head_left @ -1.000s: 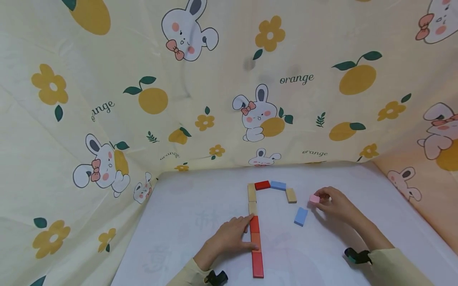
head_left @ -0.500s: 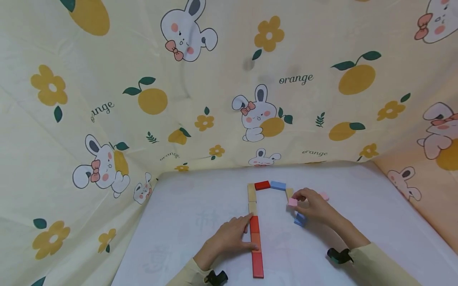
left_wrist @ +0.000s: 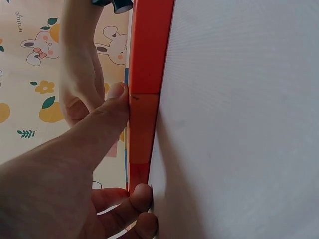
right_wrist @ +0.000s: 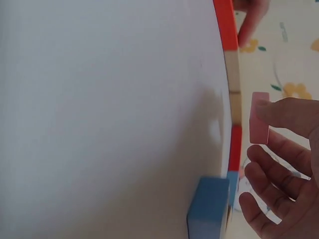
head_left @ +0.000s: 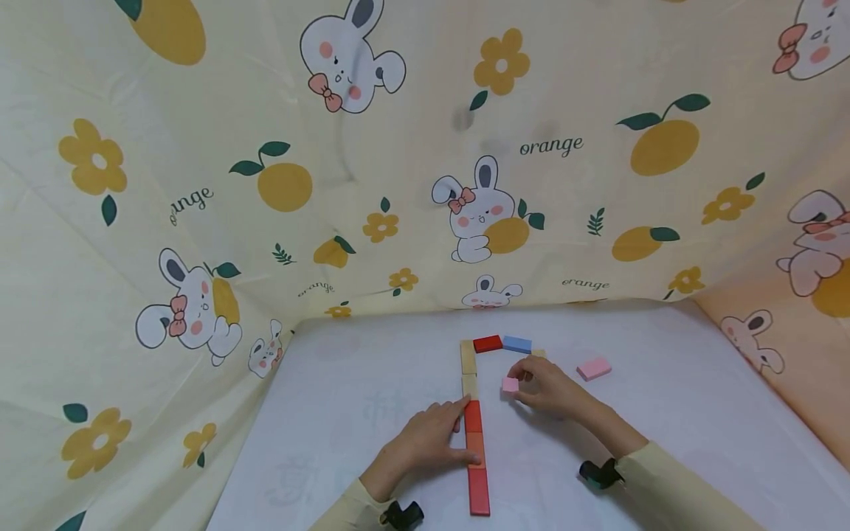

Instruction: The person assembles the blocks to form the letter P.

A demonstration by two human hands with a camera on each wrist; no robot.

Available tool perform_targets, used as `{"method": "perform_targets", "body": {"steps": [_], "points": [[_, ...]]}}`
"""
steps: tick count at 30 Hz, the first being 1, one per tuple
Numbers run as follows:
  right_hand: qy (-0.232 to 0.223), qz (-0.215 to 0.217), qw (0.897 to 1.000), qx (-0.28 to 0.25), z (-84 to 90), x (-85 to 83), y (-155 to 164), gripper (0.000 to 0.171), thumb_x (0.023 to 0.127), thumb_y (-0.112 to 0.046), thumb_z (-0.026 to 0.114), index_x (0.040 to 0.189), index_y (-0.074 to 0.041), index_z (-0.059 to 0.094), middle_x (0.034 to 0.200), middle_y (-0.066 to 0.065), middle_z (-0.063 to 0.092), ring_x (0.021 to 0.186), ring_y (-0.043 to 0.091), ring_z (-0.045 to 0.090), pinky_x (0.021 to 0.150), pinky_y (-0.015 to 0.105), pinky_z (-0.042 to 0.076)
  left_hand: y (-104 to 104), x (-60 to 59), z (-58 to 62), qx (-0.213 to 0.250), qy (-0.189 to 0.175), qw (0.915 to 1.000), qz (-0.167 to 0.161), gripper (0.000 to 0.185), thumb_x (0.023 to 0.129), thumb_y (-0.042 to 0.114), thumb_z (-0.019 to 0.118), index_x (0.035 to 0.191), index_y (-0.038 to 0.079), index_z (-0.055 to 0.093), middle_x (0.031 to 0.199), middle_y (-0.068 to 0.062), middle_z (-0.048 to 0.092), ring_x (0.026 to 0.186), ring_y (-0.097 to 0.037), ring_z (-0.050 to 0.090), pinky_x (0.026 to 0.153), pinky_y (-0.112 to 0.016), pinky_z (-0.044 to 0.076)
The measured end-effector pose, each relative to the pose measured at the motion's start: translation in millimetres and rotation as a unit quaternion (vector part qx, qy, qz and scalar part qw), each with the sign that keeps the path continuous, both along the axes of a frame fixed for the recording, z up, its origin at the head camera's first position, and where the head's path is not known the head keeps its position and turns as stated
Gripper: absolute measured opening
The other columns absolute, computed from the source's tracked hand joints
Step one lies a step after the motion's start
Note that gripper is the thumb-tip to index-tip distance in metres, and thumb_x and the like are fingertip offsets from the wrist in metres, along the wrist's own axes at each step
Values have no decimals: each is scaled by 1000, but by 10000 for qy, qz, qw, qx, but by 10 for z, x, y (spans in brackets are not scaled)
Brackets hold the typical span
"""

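My right hand (head_left: 556, 389) pinches a small pink block (head_left: 510, 386) between thumb and fingers, raised off the table in the right wrist view. My left hand (head_left: 425, 440) rests at the left of a straight row of blocks. Its thumb touches the orange block (left_wrist: 144, 128) and its index fingertip is by the top of the red block (head_left: 473, 417). Two tan blocks (head_left: 468, 358) continue the row upward. A dark red block (head_left: 488, 344) and a blue block (head_left: 517, 344) run rightward. A further tan block (head_left: 538, 354) is mostly hidden behind my right hand.
Another pink block (head_left: 594, 369) lies right of my right hand. A loose blue block (right_wrist: 208, 206) shows in the right wrist view, hidden in the head view. A longer red block (head_left: 479, 493) ends the row nearest me. A printed cloth (head_left: 412, 162) hangs behind the white table (head_left: 332, 383).
My right hand has carried the pink block leftward, past the tan block at the right, into the space beside the row. The second pink block has come into sight. My left hand stays put.
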State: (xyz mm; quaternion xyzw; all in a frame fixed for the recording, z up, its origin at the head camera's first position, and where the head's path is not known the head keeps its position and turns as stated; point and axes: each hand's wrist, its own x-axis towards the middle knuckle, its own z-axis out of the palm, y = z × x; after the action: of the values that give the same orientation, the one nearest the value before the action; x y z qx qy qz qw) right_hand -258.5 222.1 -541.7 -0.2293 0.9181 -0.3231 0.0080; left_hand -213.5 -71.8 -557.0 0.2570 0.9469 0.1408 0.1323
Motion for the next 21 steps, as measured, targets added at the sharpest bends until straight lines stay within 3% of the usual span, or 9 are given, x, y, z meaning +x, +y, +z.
{"method": "perform_targets", "body": {"steps": [8, 15, 21], "points": [[-348, 123, 9993, 80, -54, -73, -182, 29, 90, -18, 88, 115, -14, 72, 103, -5, 64, 98, 17, 56, 86, 33, 55, -8, 17, 29, 14, 38, 10000, -42, 110, 82, 78, 77, 169, 24, 36, 105, 11, 59, 99, -10, 50, 87, -37, 50], [-623, -23, 9978, 228, -119, -116, -307, 30, 89, -20, 89, 115, -18, 72, 102, -7, 63, 97, 15, 57, 86, 32, 56, -4, 14, 25, 34, -35, 10000, 29, 111, 80, 79, 77, 168, 26, 37, 103, 12, 59, 97, -9, 50, 86, -37, 51], [-624, 96, 9976, 294, -144, -146, -389, 30, 88, -18, 90, 112, -17, 72, 100, -5, 63, 95, 16, 57, 85, 32, 56, -5, 17, 27, 86, -53, 9999, 26, 110, 80, 78, 78, 168, 25, 37, 102, 12, 59, 96, -8, 50, 85, -37, 51]]}}
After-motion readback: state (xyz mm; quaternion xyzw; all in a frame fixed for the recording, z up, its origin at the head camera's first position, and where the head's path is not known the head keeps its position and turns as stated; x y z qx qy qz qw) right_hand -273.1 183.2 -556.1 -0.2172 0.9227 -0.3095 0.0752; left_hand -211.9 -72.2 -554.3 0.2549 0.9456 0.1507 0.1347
